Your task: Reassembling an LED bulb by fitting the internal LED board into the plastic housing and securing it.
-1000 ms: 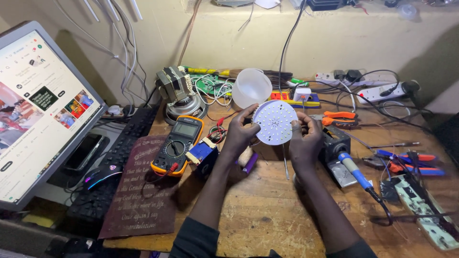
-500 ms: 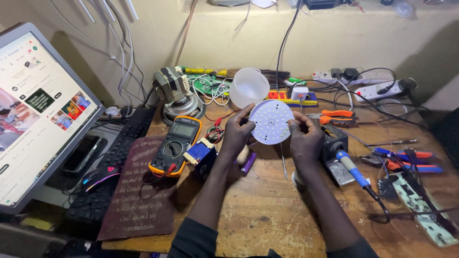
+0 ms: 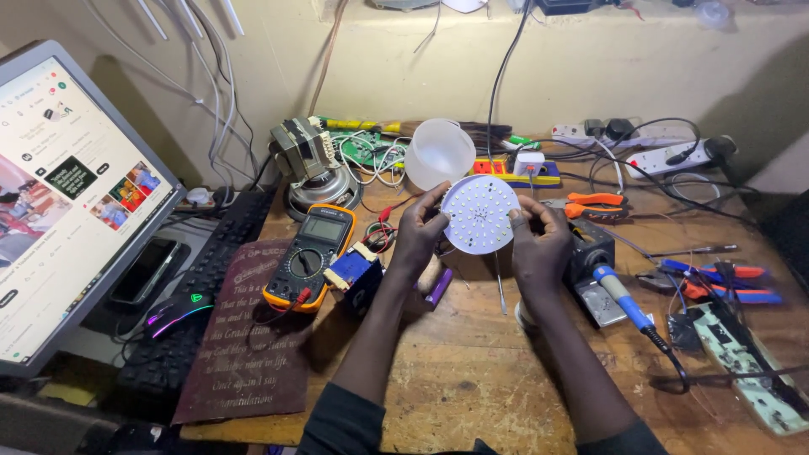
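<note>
The wooden desk (image 3: 472, 379) is carrying clutter along its back and sides, while a bare stretch of planks is lying open in front of the forearms, running down to the near edge. At the far left a computer monitor (image 3: 59, 202) is glowing, with a black keyboard (image 3: 202, 295) and a lit mouse (image 3: 173, 313) sitting below it, just off the desk's left edge. A dark plaque (image 3: 249, 337) is lying at the front left corner, and a yellow multimeter (image 3: 310, 257) is resting just behind it. Raised above the middle of the desk, a round white LED board (image 3: 479, 215) is being held between both hands (its dotted face turned toward the camera), just in front of a translucent white dome (image 3: 438, 153). The left hand (image 3: 419, 240) is pinching the board's left rim with its fingers (image 3: 440, 202) curled around the edge; the right hand (image 3: 539, 248) is grasping the right rim in the same way. To the right, a blue-handled soldering iron (image 3: 622, 297) is lying near the right wrist, and orange pliers (image 3: 597, 205) are sitting behind it, leaving little free room on that side.
</note>
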